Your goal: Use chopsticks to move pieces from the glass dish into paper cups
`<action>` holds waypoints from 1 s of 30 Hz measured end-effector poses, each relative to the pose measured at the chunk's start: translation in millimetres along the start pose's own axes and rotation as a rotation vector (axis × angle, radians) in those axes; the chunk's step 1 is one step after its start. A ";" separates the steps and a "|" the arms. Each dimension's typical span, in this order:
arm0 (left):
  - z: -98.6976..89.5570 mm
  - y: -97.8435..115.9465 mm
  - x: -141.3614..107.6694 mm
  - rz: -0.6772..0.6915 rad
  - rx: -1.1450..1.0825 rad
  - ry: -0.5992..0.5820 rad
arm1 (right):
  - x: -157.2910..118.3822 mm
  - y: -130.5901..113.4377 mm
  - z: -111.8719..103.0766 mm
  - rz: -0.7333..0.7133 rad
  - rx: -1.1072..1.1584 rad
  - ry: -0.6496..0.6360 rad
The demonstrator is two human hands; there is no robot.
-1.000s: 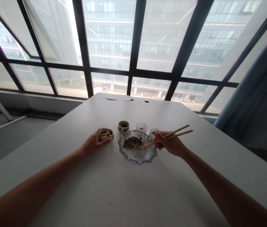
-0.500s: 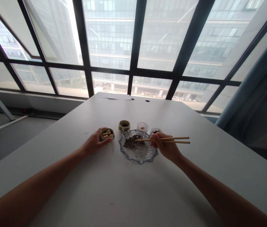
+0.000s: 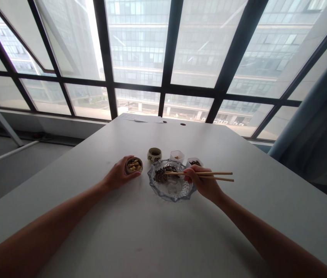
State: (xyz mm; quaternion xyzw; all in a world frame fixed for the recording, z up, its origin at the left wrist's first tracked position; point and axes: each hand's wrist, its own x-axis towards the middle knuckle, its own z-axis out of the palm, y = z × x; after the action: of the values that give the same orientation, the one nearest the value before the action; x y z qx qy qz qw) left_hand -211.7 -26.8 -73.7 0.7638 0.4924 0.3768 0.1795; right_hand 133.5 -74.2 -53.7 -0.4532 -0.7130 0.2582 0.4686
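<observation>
The right hand [image 3: 202, 184] held the chopsticks [image 3: 209, 175] nearly level, tips pointing left into the dark seeds [image 3: 165, 173] of the glass dish [image 3: 171, 192]. The left hand [image 3: 118, 175] cupped the small peanut bowl [image 3: 134, 165] just left of the dish.

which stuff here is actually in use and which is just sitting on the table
In use: chopsticks in right hand; glass dish with dark seeds; peanut cup in left hand.
Lying about: patterned cup; two small square tubs.

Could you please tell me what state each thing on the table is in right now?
left hand: wrapped around peanut cup, upright
right hand: holding chopsticks, tips over glass dish
glass dish: dark pile inside
patterned cup: upright, untouched
</observation>
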 end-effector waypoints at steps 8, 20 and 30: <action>-1.0 -0.2 1.6 -0.060 -0.013 0.022 | -2.5 -4.4 3.9 -0.064 0.010 0.025; -10.3 15.2 47.5 -0.068 0.022 -0.159 | 14.9 -2.8 0.5 0.221 0.345 0.311; 36.8 24.9 135.5 0.209 0.257 -0.506 | -2.1 3.9 -11.2 -0.419 -0.039 0.252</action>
State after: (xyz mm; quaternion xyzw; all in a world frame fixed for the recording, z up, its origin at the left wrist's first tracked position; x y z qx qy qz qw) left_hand -137.4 85.8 -27.6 0.8964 0.3944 0.1254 0.1586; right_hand 145.5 -74.9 -52.9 -0.3331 -0.7322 0.0831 0.5882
